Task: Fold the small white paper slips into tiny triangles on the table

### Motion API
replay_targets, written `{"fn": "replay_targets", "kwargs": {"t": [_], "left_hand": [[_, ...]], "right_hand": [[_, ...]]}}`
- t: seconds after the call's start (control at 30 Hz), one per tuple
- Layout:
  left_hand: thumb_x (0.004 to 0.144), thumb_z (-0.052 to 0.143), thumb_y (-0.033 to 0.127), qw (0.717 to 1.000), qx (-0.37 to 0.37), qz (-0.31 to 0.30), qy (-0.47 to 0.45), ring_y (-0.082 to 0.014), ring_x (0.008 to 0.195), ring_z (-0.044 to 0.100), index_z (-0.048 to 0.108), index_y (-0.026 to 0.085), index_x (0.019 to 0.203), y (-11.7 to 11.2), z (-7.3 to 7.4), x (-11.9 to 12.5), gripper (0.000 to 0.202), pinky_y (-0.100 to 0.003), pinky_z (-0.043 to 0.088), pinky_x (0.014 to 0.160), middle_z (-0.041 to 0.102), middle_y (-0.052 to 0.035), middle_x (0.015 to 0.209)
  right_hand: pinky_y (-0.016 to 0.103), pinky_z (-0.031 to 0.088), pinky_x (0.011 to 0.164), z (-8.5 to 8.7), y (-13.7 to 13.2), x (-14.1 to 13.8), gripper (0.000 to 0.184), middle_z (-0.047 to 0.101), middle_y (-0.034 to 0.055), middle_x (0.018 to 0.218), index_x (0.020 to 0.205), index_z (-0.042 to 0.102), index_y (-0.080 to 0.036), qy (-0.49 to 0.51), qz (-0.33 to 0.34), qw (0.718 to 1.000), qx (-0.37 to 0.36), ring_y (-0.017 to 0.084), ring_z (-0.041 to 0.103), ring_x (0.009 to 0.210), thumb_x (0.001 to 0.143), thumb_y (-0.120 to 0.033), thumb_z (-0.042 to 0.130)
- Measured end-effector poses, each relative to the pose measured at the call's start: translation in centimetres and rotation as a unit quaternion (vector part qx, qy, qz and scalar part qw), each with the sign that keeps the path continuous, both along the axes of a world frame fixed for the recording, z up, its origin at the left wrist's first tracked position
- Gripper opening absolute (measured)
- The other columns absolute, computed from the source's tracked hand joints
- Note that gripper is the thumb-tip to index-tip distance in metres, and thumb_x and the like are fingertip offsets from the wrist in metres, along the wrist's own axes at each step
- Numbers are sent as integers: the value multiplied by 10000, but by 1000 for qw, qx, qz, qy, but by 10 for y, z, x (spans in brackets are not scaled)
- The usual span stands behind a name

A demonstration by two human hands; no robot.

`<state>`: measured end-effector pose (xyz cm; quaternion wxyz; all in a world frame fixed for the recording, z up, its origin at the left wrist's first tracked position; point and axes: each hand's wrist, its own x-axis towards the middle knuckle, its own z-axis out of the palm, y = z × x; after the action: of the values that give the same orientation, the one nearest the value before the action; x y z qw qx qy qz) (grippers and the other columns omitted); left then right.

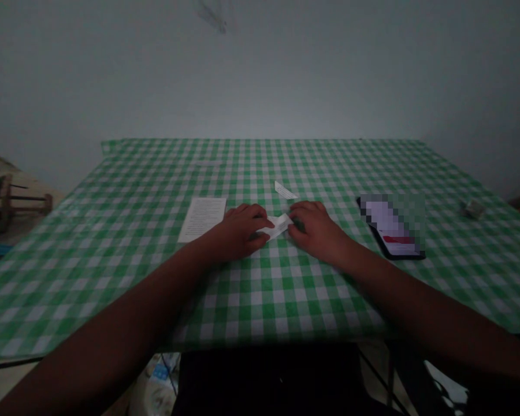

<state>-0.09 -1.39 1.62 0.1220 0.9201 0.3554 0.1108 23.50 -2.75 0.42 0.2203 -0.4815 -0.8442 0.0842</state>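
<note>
Both of my hands rest on a table with a green and white checked cloth [260, 289]. Between them lies a small folded white paper [277, 225]. My left hand [238, 231] pinches its left end with curled fingers. My right hand [314, 228] grips its right end, fingers closed over the edge. The paper sits flat or nearly flat on the cloth.
A printed white sheet [202, 218] lies left of my left hand. A small white paper scrap [285, 190] sits just beyond my hands. A phone [392, 228] with a lit screen lies to the right, and a small pale object [474, 208] farther right. A wall stands behind the table.
</note>
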Motion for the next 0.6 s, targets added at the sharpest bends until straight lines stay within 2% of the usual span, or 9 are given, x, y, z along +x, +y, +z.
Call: {"fn": "replay_targets", "kwargs": {"t": [0.23,0.4,0.5,0.6], "left_hand": [[953,550,301,1000,-3,-1,-18,-247,1134,541,646,230,1196,-1,2,2,271,-449,427,1001,608,-76,1235],[947,564,281,999,-16,-14,-32,-256,1180,528,626,222,1236,-6,3,7,302,-463,421,1031,610,-84,1250],[951,560,278,998,4,-16,-66,-252,1183,536,625,213,1224,-7,3,8,289,-461,421,1047,610,-89,1258],[964,534,270,992,37,-4,-119,-235,1178,549,629,213,1184,-7,4,8,246,-435,436,1047,617,-83,1233]], "right_hand": [[446,457,963,-1,0,-2,54,690,70,1008,943,619,-236,87,-24,996,-23,260,606,1041,927,-259,573],[412,500,828,6,-3,-6,103,702,44,872,829,610,-245,136,-51,989,-37,234,634,870,920,-252,562],[408,504,827,11,-5,-6,89,694,40,868,833,609,-242,165,-69,984,3,229,645,859,903,-255,557],[418,495,873,17,-7,-3,80,686,56,909,881,610,-238,159,-83,979,92,240,635,917,909,-238,535]]}}
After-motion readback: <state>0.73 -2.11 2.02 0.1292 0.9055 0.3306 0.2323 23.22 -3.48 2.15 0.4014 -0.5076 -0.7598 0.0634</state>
